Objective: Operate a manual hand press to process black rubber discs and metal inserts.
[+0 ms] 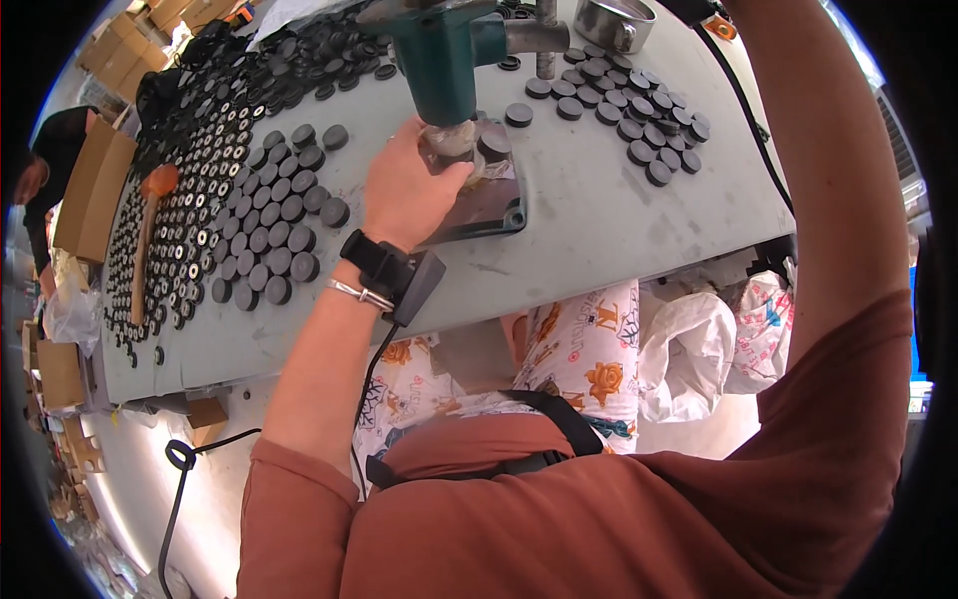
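Observation:
My left hand (414,185) reaches under the ram of a green bench press (439,60), its thumb and fingers curled around a dark round cap (456,158), mostly hidden by the fingers. Cloudy clear plastic (451,137) wraps the ram's lower end just above. Beside the fingers, another dark grey round cap (493,142) rests on the right part of the press base (479,205). My right arm (828,150) stretches up past the upper right edge, and its hand lies outside the picture.
Many grey caps (269,220) sit left of the press, more caps (639,110) right. Small metal-centred rings (190,215) and an orange-headed mallet (150,225) lie farther left. A steel pot (614,25) stands at the back. Another person (50,180) is at far left. A cable (743,100) crosses the right side.

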Motion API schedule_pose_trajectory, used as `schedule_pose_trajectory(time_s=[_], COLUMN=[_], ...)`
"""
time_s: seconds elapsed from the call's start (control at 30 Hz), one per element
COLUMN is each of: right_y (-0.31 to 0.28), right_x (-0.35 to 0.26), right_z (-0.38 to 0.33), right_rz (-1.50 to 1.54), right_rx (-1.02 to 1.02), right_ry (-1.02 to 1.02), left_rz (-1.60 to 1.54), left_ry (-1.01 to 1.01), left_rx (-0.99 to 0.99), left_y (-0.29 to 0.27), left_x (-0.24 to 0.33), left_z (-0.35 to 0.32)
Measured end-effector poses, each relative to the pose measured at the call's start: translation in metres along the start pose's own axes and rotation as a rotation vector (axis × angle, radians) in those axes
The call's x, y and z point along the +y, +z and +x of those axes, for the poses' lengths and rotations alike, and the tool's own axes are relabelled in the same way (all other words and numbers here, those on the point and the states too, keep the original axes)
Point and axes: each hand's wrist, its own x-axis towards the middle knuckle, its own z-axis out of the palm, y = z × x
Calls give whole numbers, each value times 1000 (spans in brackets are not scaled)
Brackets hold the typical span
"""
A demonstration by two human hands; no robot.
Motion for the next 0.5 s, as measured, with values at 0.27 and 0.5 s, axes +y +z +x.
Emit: schedule_pose_trajectory(time_s=[0.27, 0.5], right_y=[-10, -31], right_x=[-17, -34], right_z=[-43, -77], right_rz=[55, 84], right_rx=[-94, -168], right_ry=[44, 85], left_rz=[-62, -91], left_ry=[-36, -7], left_rx=[-20, 26], left_y=[0, 5], left_x=[-2, -9], left_z=[-3, -4])
